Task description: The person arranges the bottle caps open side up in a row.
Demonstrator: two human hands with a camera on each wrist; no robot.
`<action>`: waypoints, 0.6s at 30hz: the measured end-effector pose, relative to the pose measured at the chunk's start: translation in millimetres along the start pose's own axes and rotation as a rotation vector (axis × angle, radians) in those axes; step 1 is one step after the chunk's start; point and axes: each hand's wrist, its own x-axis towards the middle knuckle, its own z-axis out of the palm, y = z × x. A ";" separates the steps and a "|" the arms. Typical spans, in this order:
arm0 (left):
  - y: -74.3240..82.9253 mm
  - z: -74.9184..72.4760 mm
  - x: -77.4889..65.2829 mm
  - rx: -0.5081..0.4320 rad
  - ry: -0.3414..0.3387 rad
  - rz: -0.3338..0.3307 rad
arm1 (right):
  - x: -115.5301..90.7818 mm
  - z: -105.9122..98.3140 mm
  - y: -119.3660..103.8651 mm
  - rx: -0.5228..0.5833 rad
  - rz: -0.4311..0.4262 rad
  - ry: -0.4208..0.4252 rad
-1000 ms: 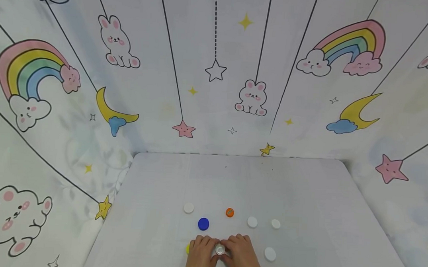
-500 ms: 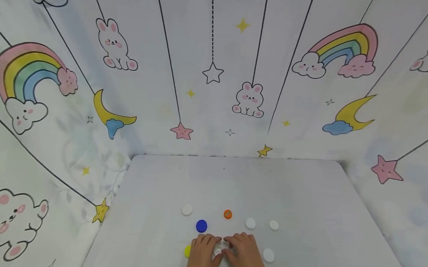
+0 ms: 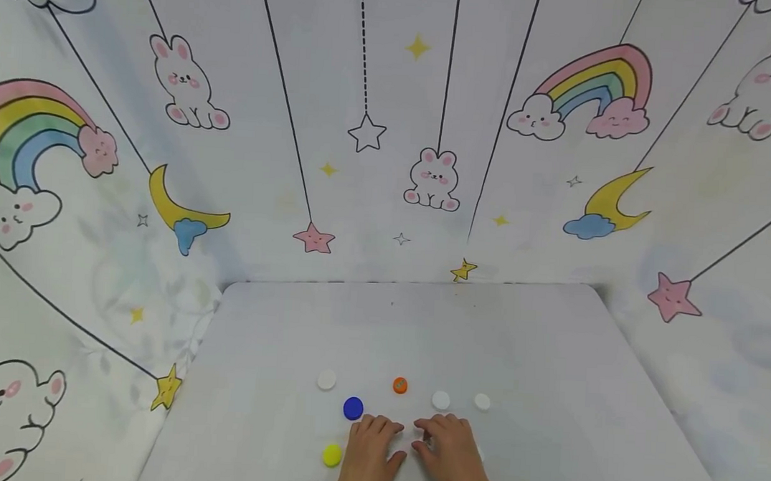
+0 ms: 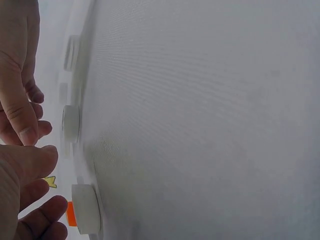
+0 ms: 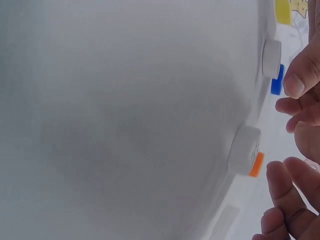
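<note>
My left hand (image 3: 371,451) and right hand (image 3: 452,450) hover close together near the table's front, thumbs toward each other, fingers loosely bent. Neither grips anything in the wrist views. Left of the left hand lies a yellow cap (image 3: 332,455), and a blue cap (image 3: 353,408) sits just beyond its fingertips. Past the gap between the hands is a small orange cap (image 3: 401,385). A white cap (image 3: 441,400) lies just beyond the right fingers, while another is mostly hidden behind the right hand. In the right wrist view a white cap (image 5: 245,150) stands near the right fingertips (image 5: 278,172).
More round white caps lie about: one at the back left (image 3: 326,380), one to the right (image 3: 482,402). The white tabletop (image 3: 516,347) stretches back to a cloth wall (image 3: 287,121) printed with rainbows, bunnies and stars, with side panels left and right.
The hands have parted, the right shifting rightward. The small clear-white round piece between them earlier no longer shows there in the head view. The head view has turned slightly right.
</note>
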 end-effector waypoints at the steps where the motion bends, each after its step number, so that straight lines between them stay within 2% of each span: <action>1: 0.6 1.6 1.1 -0.003 -0.003 0.004 | -0.6 -1.0 1.6 0.000 -0.002 0.016; 4: 2.6 6.4 3.2 0.004 0.014 0.036 | -3.2 -2.0 7.4 0.003 -0.001 0.044; 8: 6.7 9.4 5.7 0.013 0.004 0.058 | -8.1 -2.1 12.7 -0.007 0.034 0.025; 15: 12.3 11.0 10.3 0.020 -0.101 0.029 | -15.8 -2.7 18.3 -0.010 0.108 -0.031; 18: 12.4 13.2 11.6 0.028 -0.121 0.033 | -16.8 -2.2 20.1 -0.011 0.121 -0.044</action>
